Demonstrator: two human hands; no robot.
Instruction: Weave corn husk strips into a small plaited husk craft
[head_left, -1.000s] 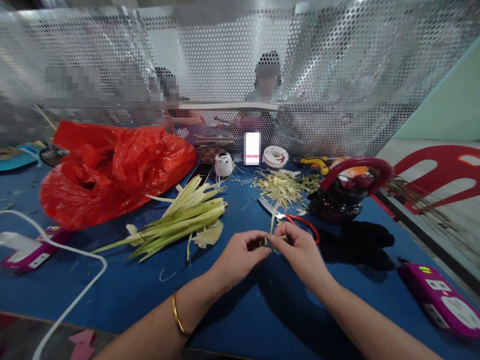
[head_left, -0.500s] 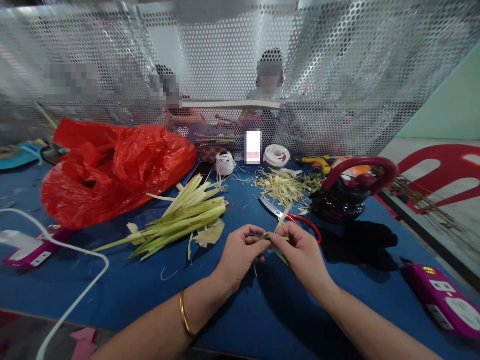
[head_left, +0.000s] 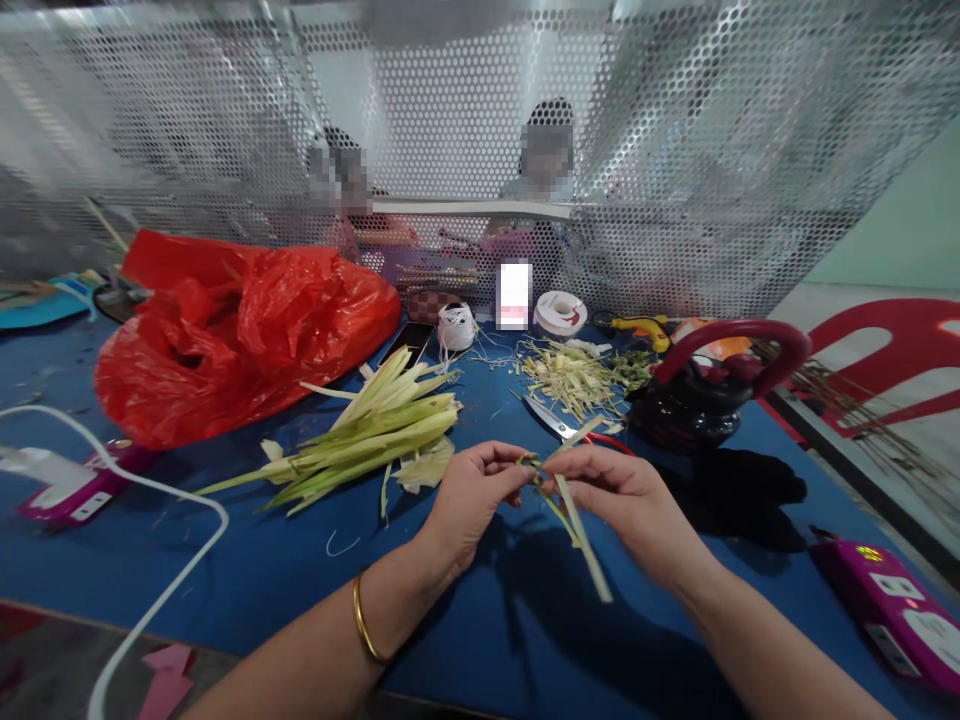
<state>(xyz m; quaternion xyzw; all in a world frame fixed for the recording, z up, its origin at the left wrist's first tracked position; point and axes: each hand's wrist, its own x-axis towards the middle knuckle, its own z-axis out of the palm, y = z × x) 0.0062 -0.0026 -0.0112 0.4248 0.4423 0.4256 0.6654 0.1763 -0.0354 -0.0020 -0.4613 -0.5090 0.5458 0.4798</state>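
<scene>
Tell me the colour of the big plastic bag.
Red; the plastic bag shows best in the head view.

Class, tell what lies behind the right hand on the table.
Scissors: blades show; the right hand, pinching a leaf strip, covers most of the red handles. Farther back: leaf scraps, a dark pot.

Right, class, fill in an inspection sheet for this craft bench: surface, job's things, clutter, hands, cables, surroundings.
Surface: blue table, scattered with small scraps.
Job's things: leaf strip pinched between both hands; bundle of green leaves lying to its left.
Clutter: red plastic bag, scissors, pile of trimmings, ball of thread, tape roll, dark basket.
Hands: left hand and right hand, fingers closed on the strip.
Cables: white cable looping at front left; purple power strip at left, another at right.
Surroundings: perforated metal screen with people seated behind; red chair at right.
</scene>
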